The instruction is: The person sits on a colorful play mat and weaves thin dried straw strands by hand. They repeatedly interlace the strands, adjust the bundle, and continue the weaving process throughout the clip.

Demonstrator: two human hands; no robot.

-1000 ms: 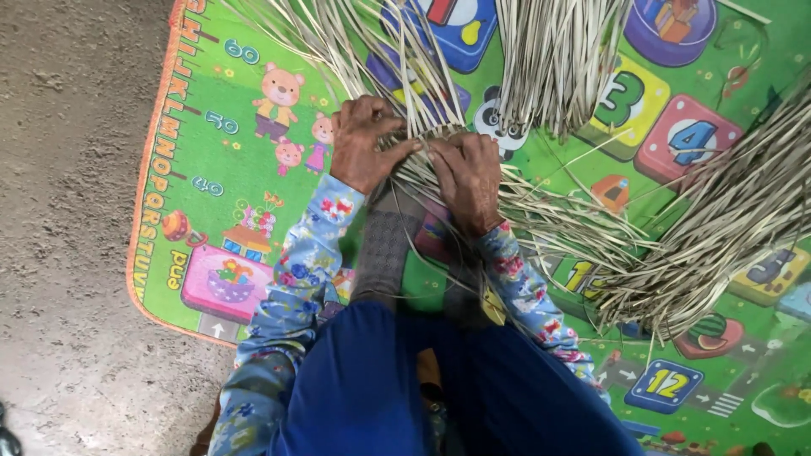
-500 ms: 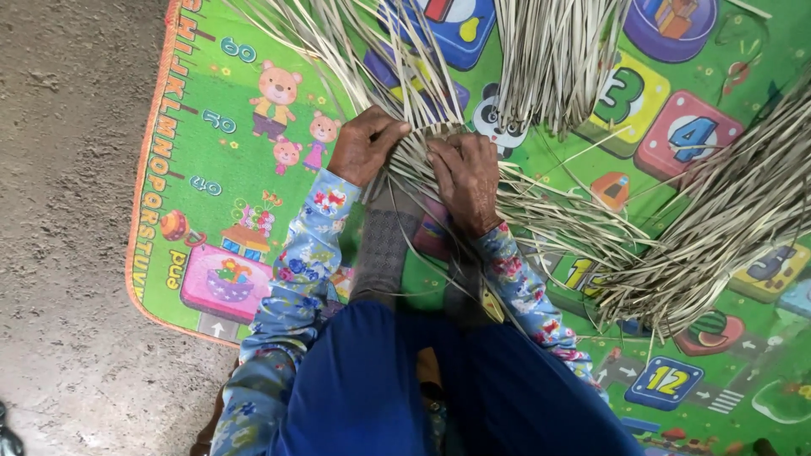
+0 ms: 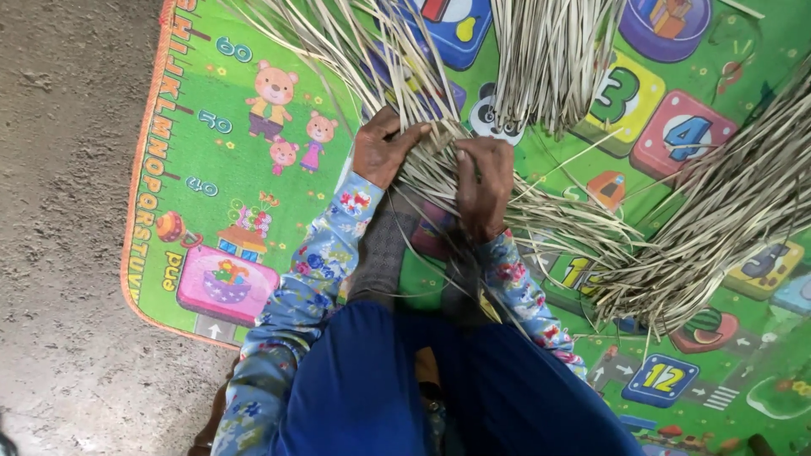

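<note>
While I watch from the head cam, both hands sit close together at the centre of a half-woven mat of pale dried strips spread on a bright play mat. Left hand is pinched shut on a few strips at the woven edge, thumb & fingers curled round them. Right hand lies just beside it, fingers pressed down flat on the weave, closed on the strips under it; hands nearly touching, fingertips w/ a narrow gap. Loose strip ends fan out: one bundle runs to the top, another thick bundle sweeps off to the right. Sleeves are blue floral; dark blue cloth covers the lap at bottom. Play mat is green w/ orange border on its left edge, cartoon bears upper left, a pink house panel lower left, coloured square number tiles on the right, red one & blue one. Mat lies on bare grey concrete floor.
</note>
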